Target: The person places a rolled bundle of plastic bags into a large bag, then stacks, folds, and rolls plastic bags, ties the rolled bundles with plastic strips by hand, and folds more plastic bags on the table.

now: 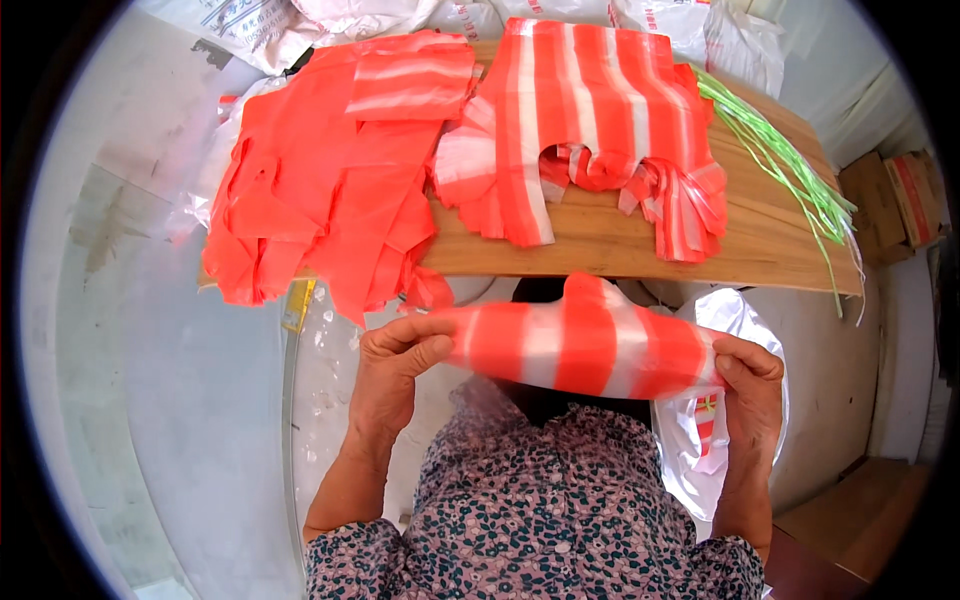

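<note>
A red-and-white striped plastic bag (585, 345) is stretched sideways in front of my body, just short of the table's near edge. My left hand (395, 365) pinches one end between thumb and fingers. At the other end my right hand (750, 385) grips it the same way. The bag is slightly blurred, with a bump along its upper edge. Beyond it on the table lies a stack of striped vest-shaped plastic bags (600, 90), handles toward me. To its left spreads a loose pile of red plastic bags (340, 170), partly hanging over the edge.
Green plastic strings (770, 150) trail over the right end of the wooden table (580, 255). A white sack (690, 480) with striped plastic inside stands near my right forearm. White printed sacks (240, 30) line the far side. Cardboard boxes (885, 205) are at the right.
</note>
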{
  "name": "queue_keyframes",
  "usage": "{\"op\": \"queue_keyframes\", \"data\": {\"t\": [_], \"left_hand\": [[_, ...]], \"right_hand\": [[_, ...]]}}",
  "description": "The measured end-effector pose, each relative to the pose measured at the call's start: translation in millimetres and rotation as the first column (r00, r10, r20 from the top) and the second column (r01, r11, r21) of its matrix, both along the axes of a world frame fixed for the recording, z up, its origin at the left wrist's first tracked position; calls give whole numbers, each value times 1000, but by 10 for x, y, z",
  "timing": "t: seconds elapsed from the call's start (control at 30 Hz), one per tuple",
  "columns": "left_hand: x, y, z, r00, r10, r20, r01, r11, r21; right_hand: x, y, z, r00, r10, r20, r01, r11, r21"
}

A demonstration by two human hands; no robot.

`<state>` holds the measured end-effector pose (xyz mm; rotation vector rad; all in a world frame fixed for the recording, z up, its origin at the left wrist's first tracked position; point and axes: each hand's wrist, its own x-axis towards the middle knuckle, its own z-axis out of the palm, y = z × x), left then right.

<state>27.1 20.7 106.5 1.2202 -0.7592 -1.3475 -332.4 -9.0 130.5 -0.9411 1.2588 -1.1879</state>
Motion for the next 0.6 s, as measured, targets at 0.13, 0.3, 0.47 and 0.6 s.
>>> {"op": "queue_keyframes", "data": {"t": [0.13,0.3,0.47,0.6], "left_hand": [[-75,-38,80,995,16,-101,-12,999,34],[-89,-78,46,999,35,-19,-35,999,-7],[-45,-70,153,996,17,82,-10,997,-78],[-87,-90,205,985,-39,171,45,998,-32]], "right_hand": [[-19,-27,71,1000,0,-9,-1,1000,-24],[-9,-41,102,1000,-11,6,11,1000,9],[-22,-112,116,998,-7,-59,6,1000,-5],[-73,-132,140,994,22,-110,-22,1000,7]]}}
